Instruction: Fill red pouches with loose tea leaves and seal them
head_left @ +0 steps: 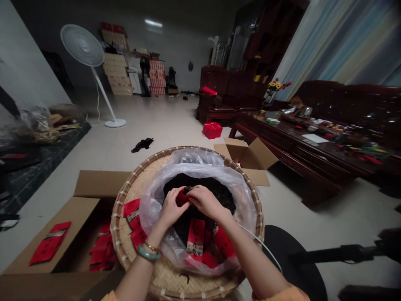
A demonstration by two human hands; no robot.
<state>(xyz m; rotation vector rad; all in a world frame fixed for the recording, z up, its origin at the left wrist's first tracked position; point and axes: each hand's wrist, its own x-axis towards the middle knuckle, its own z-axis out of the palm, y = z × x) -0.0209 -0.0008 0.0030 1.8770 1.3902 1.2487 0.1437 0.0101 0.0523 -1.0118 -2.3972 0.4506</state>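
Note:
My left hand (173,208) is wrapped round a small red packet (181,198), just above a dark heap of what looks like loose tea leaves (216,186). At the packet's top, my right hand (205,200) has its fingers pinched together; a bit of dark material shows by the fingertips. The heap lies in a clear plastic bag (150,196) with its mouth spread wide. More red packets (196,234) lie inside the bag at its near side. The bag sits on a round woven bamboo tray (163,278), and other red packets (138,234) rest on the tray at the left.
A cardboard box (84,205) with red packets stands at the left, one packet (52,242) on its flap. Behind right is another open box (241,152) near a dark wooden table (282,146). A white fan (108,98) and a red box (212,130) stand farther off.

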